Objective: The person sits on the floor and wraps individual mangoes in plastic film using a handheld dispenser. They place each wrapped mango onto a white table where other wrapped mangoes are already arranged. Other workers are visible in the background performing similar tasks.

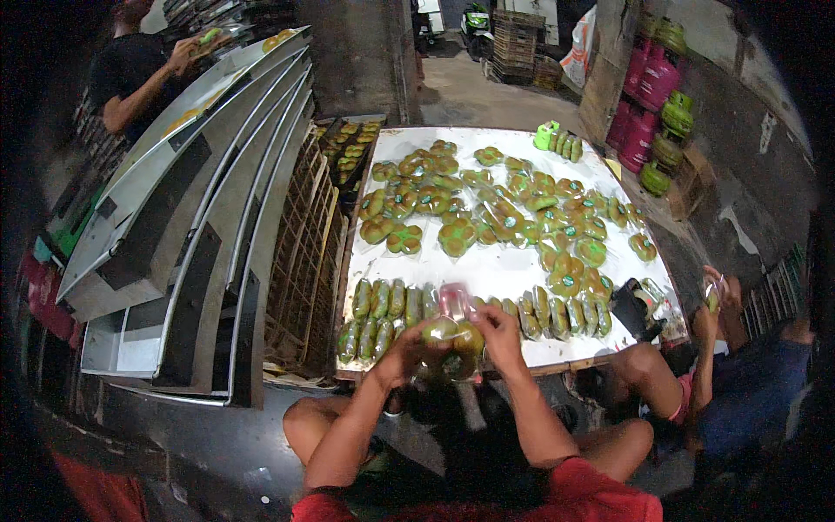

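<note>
Clear plastic crinkled between our fingers: the left hand (402,352) and the right hand (497,335) were both closed on one bag of green-and-yellow cakes (450,335), pinched at its neck and held over the near edge of the white table (487,270). So that packet was mid-way, filled but, as far as we could judge, not yet sealed or set down.

Just beyond our hands stood a row of finished packets (383,309) on edge to the left, and a second row (565,313) to the right, which looked like work already done. Farther back, loose piles of cakes (487,204) covered most of the table, some in wrap, some hard to tell; we judged much was left.

At the right edge another seated person's hand (715,291) held a small packet. To the left leaned stacked metal trays (209,200), and a person behind them held something green.
</note>
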A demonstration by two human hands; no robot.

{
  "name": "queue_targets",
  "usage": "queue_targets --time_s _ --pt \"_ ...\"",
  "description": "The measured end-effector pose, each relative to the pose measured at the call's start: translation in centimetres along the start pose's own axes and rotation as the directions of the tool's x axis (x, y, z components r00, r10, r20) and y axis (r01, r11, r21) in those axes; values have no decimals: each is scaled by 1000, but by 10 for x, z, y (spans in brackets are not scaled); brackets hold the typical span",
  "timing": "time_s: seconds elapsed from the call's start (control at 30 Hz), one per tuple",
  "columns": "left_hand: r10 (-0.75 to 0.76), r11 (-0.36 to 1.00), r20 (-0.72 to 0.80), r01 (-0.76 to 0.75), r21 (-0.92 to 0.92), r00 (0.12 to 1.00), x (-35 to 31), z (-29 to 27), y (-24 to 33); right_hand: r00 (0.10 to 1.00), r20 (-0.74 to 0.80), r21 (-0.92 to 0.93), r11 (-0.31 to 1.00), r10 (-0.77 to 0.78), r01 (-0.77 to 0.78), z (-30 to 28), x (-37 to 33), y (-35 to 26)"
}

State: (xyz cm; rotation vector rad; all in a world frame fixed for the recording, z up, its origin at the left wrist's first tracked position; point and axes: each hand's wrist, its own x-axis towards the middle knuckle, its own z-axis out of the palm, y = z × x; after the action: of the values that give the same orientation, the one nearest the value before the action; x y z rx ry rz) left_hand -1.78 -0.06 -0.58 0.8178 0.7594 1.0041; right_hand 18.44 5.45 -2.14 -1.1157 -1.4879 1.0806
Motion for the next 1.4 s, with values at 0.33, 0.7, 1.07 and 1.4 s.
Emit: queue_targets --time_s 0.33,0.7,1.07,1.4 --pt "436 641 -57 -265 720 898 -18 30 -26 993 -82 -57 995 -81 76 4 -47 -7" --pt "596 409 -70 -228 883 800 0 21 -38 914 -67 -61 916 -400 396 17 -64 11" --pt "691 235 122 -381 894 713 5 9 -37 995 59 327 940 83 -98 10 -61 19" --pt "386 612 -230 -62 788 893 1 35 -31 992 -7 272 955 123 -116 12 -52 3"
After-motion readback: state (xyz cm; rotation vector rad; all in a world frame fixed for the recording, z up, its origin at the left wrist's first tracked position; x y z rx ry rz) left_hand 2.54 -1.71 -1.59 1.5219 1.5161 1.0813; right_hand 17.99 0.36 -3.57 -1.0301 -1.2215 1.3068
